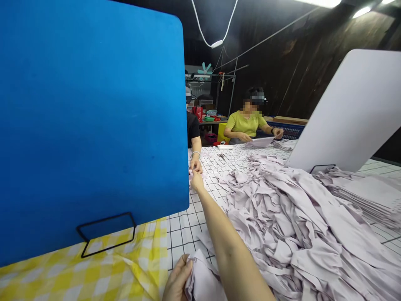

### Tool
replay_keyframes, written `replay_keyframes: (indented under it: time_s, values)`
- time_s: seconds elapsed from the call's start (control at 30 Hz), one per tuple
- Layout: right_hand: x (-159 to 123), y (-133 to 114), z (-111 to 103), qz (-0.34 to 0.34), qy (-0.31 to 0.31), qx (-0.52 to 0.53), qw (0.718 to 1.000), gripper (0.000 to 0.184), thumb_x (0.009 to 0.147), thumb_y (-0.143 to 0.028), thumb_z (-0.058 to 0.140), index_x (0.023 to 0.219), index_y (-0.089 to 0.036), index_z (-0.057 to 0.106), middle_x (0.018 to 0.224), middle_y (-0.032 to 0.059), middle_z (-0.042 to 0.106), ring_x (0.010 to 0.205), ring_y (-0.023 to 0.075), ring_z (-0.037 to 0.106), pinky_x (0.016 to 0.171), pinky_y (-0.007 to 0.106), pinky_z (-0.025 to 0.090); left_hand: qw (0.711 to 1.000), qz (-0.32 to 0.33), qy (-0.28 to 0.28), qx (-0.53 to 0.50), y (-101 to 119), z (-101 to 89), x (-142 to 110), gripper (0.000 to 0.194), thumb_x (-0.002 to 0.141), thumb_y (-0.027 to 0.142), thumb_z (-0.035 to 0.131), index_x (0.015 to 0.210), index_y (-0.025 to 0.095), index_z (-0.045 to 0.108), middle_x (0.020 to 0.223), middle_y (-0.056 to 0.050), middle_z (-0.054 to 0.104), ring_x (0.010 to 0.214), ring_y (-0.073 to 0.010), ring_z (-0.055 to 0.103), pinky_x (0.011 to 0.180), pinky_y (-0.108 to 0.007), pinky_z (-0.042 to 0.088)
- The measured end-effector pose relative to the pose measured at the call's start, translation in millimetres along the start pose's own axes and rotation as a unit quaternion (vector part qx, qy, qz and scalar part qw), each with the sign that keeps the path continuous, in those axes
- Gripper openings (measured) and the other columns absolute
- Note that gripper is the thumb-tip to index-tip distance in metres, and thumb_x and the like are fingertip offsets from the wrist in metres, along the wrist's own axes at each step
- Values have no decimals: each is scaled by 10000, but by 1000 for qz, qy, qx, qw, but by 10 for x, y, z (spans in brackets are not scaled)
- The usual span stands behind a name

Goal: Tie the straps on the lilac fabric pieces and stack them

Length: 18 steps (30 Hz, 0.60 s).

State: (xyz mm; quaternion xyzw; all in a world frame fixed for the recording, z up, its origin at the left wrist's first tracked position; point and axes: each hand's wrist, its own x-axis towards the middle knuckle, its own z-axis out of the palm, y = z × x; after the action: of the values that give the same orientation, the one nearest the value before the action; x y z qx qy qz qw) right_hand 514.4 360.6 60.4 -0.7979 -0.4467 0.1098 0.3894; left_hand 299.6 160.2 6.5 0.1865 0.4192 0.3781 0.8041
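A strip of table (pixel 178 230) opens from 6 o'clock toward 12, between the blue board (pixel 94 125) at 9 and lilac fabric heap (pixel 291 225) at 4; a white board (pixel 351 113) blocks 3. The right forearm (pixel 230 242) crosses the strip, left fingers (pixel 181 274) crowd its near end, a co-worker's fingers (pixel 197 166) its middle.

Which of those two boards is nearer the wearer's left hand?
The blue board; the white board stands farther from the left hand, beyond the fabric heap.

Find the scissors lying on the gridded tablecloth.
In the head view, just right of centre, the scissors lie on the white gridded tablecloth, on the near side of a long white object.
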Motion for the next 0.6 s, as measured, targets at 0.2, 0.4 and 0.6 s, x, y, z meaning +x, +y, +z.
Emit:
replay_keyframes:
  time_s: [0.2,0.4,0.6]
  values:
    - [-857,-161,-531,-18,-77,35,996,160,875,-206,479,986,-157,584,963,41,614,871,162,579,770,319,460,999,24,-37,-19,130,167,-242,435,505,268,819,849,184,566,759,-1,648,727,-150,634,593,-189,477]
    - [-2075,-190,-1070,-78,-280,91,952,119,796,-268,530,798,-180,610,755,4,628,694,138,564,638,248,430,991,98,-95,9,125,214,-277,374,560,337,791,749,173,512,644,36,594,596,-94,563,575,-172,430]
    - [-2531,16,-1004,-60,-222,163,959,233,725,-332,576,906,-186,590,736,5,558,727,162,518,662,264,395,983,131,-125,30,94,243,-328,346,601,338,762,782,146,539,669,-5,606,640,-135,599,605,-211,452]
